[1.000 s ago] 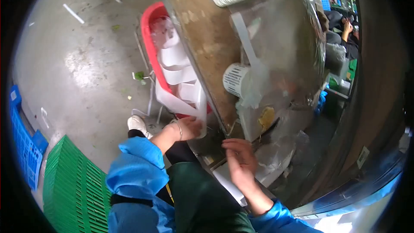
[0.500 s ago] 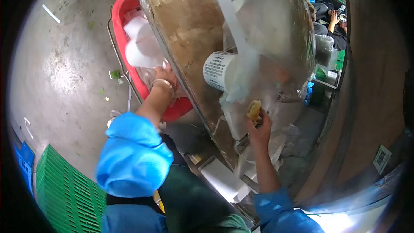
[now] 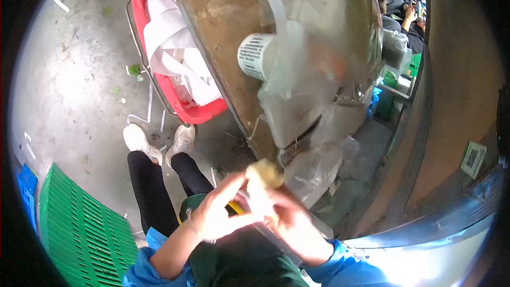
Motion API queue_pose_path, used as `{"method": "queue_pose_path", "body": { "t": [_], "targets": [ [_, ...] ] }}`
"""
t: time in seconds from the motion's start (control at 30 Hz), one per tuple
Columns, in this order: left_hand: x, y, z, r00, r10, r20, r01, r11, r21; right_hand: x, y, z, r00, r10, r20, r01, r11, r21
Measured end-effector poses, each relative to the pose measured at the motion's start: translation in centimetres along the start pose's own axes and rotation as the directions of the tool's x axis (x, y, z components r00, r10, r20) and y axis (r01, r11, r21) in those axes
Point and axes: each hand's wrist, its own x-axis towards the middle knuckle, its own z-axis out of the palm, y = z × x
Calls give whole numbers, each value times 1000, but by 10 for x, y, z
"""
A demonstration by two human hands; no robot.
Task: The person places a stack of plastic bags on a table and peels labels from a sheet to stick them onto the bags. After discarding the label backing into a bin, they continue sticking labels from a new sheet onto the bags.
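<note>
I see pale yellowish piece [image 3: 264, 174] off counter's [image 3: 210, 26] near corner, right hand [image 3: 295, 226] gripping it, left hand [image 3: 215, 215] cupped close, grip unclear through blur; likely raised for two-handed work. Label roll [image 3: 252, 56] near left edge, presumably for reach.

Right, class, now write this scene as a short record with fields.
Left hand: beside a blurred pale-yellow item
Right hand: at the same item
Grip: blur hides which hand holds it
Table: bears a printed label roll
Red tub: white strips inside
Lower left: green crate
</note>
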Motion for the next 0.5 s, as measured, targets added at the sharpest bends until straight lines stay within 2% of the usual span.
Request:
{"method": "queue_pose_path", "body": {
  "t": [0.07,0.13,0.2,0.23,0.27,0.3,0.33,0.37,0.4,0.47,0.5],
  "targets": [
    [-13,22,-1,979,200,26,-197,924,328,-17,23,3,993,-31,-115,34,999,18],
    [-34,26,3,972,231,-53,-198,913,357,-30,38,-6,991,-78,105,91,989,-118],
    [-50,30,13,973,212,-96,-148,884,444,-42,47,-5,992,-37,121,33,999,33],
    [-53,33,16,966,226,-123,-158,899,408,-47,51,-8,977,-62,203,50,996,67],
    [-58,42,23,964,154,-217,-75,939,334,-52,52,-9,953,-89,288,62,993,102],
    [-63,51,27,933,-43,-358,53,998,18,-56,52,-4,940,-108,323,51,982,181],
    [-67,57,30,864,-268,-425,138,940,-313,-59,51,1,926,-128,355,35,966,258],
    [-70,61,32,928,-176,-328,-69,785,-616,-61,56,-13,940,-107,323,32,973,230],
    [-67,69,37,980,28,-196,-89,947,-308,-55,64,-29,941,-75,331,-17,963,268],
    [-70,68,44,984,129,127,-34,819,-572,-37,91,-76,978,29,205,-40,998,48],
    [-71,72,52,975,146,165,-1,754,-657,-28,108,-93,995,98,-10,-98,993,-71]
  ]
}}
